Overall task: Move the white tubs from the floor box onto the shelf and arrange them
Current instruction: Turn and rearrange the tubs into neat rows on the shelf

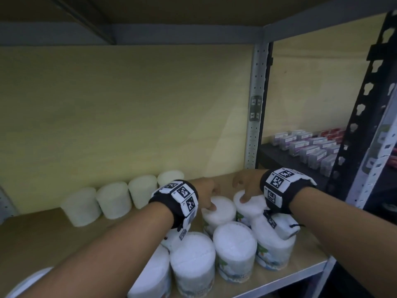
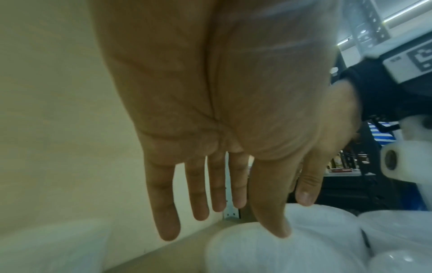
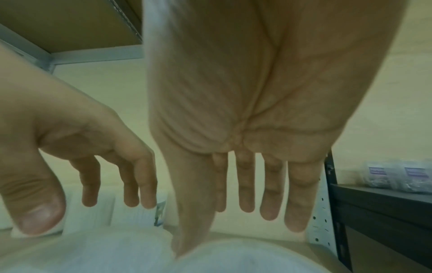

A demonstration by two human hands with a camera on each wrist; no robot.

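Several white tubs stand on the wooden shelf (image 1: pixel 43 237). One row (image 1: pixel 113 200) lines the back wall at the left; a tight cluster (image 1: pixel 235 244) fills the front right. My left hand (image 1: pixel 207 194) reaches over a tub at the back of the cluster (image 1: pixel 221 211), fingers straight, thumb tip touching its lid (image 2: pixel 257 249). My right hand (image 1: pixel 242 186) reaches over the neighbouring tub (image 1: pixel 251 203) the same way, thumb resting on the lid (image 3: pixel 233 258), fingers (image 3: pixel 245 203) extended beyond it. Neither hand is curled round a tub.
A grey perforated upright (image 1: pixel 255 104) stands right behind my hands. Beyond it a black shelf (image 1: pixel 279 155) carries rows of small packets (image 1: pixel 311 147). A black upright (image 1: pixel 365 104) rises at the right. The upper shelf board (image 1: pixel 171 9) is overhead.
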